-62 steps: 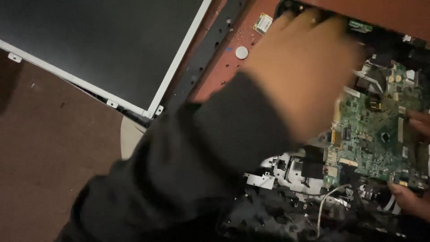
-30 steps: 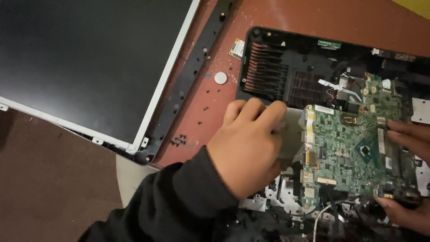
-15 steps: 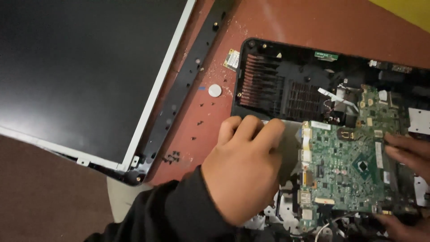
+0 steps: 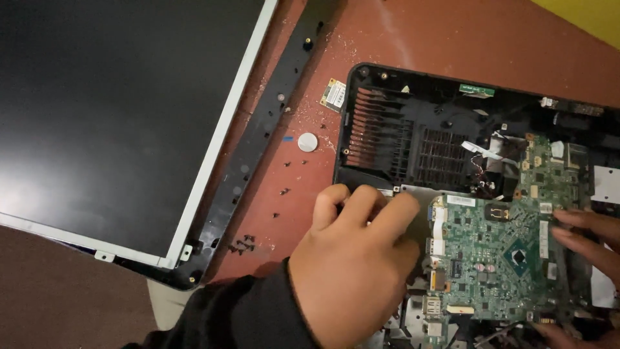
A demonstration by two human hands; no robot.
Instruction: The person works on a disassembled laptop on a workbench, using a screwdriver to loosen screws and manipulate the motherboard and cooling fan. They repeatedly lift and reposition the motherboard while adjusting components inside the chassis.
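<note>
A green motherboard (image 4: 497,258) lies in the right part of an opened black laptop base (image 4: 400,129). My left hand (image 4: 352,258), in a dark sleeve, has its fingers curled over the board's left edge and a grey metal plate there. My right hand (image 4: 591,236) comes in from the right edge of the view, fingers lying on the board's right side and thumb under its lower corner. Both hands appear to grip the board between them. The palm sides of both hands are hidden.
A large dark screen panel (image 4: 116,110) with a silver frame lies at the left, a black bezel strip (image 4: 258,148) beside it. On the red-brown table (image 4: 452,39) sit a white disc (image 4: 308,142), a small circuit card (image 4: 333,95) and several loose screws (image 4: 242,244).
My left hand has come down from over the far part of the laptop base to the board's left edge, where it stays. My right hand has kept its place.
</note>
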